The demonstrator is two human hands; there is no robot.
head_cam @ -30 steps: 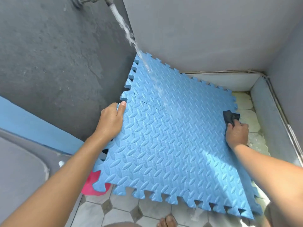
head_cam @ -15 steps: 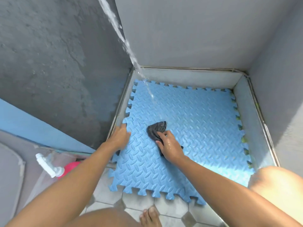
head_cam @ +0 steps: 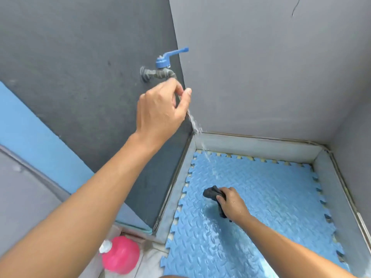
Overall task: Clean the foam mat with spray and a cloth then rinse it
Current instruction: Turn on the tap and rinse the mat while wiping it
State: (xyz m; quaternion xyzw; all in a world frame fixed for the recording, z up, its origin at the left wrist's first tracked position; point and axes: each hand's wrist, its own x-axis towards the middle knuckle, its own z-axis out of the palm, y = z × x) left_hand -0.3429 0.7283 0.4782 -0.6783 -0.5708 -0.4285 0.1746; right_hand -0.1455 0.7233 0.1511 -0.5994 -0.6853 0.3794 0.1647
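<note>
The blue foam mat (head_cam: 271, 197) lies flat and wet inside a low walled basin (head_cam: 176, 189). My right hand (head_cam: 232, 203) presses a dark cloth (head_cam: 211, 193) onto the mat's left middle. My left hand (head_cam: 160, 111) is raised to the wall tap (head_cam: 158, 73), fingers loosely curled just under the spout, thumb and forefinger nearly touching. Nothing shows in that hand. Water (head_cam: 195, 125) runs down from the tap past my left hand and lands on the mat's far left corner. A pink spray bottle (head_cam: 120, 254) lies on the floor outside the basin, lower left.
The tap has a blue lever (head_cam: 174, 53) pointing right. Grey walls close the basin on the left, back and right. A blue strip of wall (head_cam: 30, 133) runs along the left.
The mat went from held up under the stream to lying flat in the basin. My right hand took the cloth to the mat's left middle. My left hand left the mat's edge and rose to the tap.
</note>
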